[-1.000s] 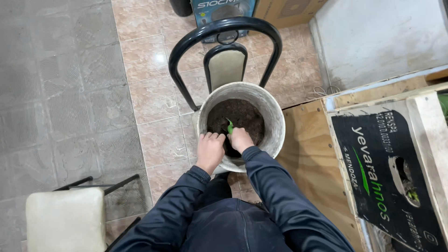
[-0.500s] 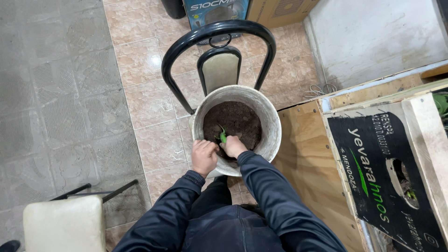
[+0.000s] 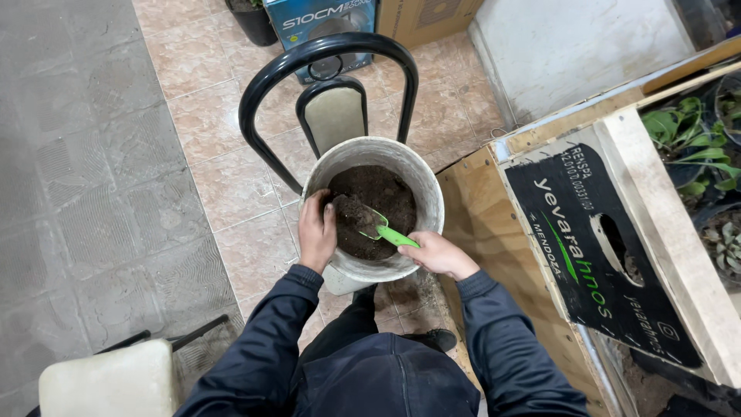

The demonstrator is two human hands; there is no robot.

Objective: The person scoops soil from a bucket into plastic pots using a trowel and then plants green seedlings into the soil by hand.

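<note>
A white bucket half full of dark soil stands on a chair in front of me. My right hand grips the handle of a small green trowel, whose blade carries a heap of soil inside the bucket. My left hand rests on the bucket's near left rim, fingers curled over the edge against the soil by the trowel's blade.
The black metal chair back with a cream pad rises behind the bucket. A wooden crate with a black printed panel and potted plants stands to the right. A second cream chair seat is at lower left. Cardboard boxes sit at the top.
The trowel has come up out of the soil loaded with a heap. My right hand has shifted back to the bucket's near rim. My left hand has moved onto the rim beside the blade.
</note>
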